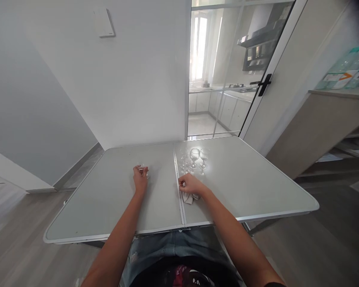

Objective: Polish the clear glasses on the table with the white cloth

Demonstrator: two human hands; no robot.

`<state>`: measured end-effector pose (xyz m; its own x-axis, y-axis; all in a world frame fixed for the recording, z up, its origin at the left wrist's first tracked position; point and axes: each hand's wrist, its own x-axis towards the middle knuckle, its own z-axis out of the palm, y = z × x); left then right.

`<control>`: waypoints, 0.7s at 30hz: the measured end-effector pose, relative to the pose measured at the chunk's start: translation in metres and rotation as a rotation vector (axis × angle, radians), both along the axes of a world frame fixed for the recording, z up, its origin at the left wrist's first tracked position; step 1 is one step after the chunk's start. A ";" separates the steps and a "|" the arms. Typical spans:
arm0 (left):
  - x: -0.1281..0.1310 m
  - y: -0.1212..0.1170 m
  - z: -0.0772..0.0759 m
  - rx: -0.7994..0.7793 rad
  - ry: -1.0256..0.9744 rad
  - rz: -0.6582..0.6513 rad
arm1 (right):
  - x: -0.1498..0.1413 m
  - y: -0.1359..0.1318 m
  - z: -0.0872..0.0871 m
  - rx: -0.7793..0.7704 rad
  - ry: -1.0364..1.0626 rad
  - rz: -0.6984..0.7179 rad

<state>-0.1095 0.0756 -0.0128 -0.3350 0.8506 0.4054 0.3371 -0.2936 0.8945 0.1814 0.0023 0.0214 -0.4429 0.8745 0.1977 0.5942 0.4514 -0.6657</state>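
Note:
My left hand point(140, 177) rests on the grey folding table point(107, 199), its fingers closed round a small clear glass point(143, 169) standing left of the table's centre seam. My right hand point(190, 185) lies just right of the seam, fingers curled on a crumpled whitish cloth point(189, 197) beneath it. Beyond my right hand stand three clear stemmed glasses point(195, 156) close together, upright, a short way from my fingers.
A white wall rises behind the table. A glass sliding door point(227, 71) with a black handle opens onto a kitchen at the back right. A wooden shelf unit point(323, 127) stands at the right. Grey wood floor surrounds the table.

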 end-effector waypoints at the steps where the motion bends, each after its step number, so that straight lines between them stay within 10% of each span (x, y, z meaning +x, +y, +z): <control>1: 0.000 -0.001 0.001 0.012 -0.004 -0.012 | -0.002 0.000 -0.001 -0.015 0.019 0.020; 11: 0.042 -0.037 0.012 0.087 0.143 -0.286 | -0.004 -0.012 0.021 -0.347 0.730 0.316; 21: 0.041 -0.049 0.008 0.140 0.214 -0.347 | -0.008 -0.004 0.012 -0.480 0.964 0.104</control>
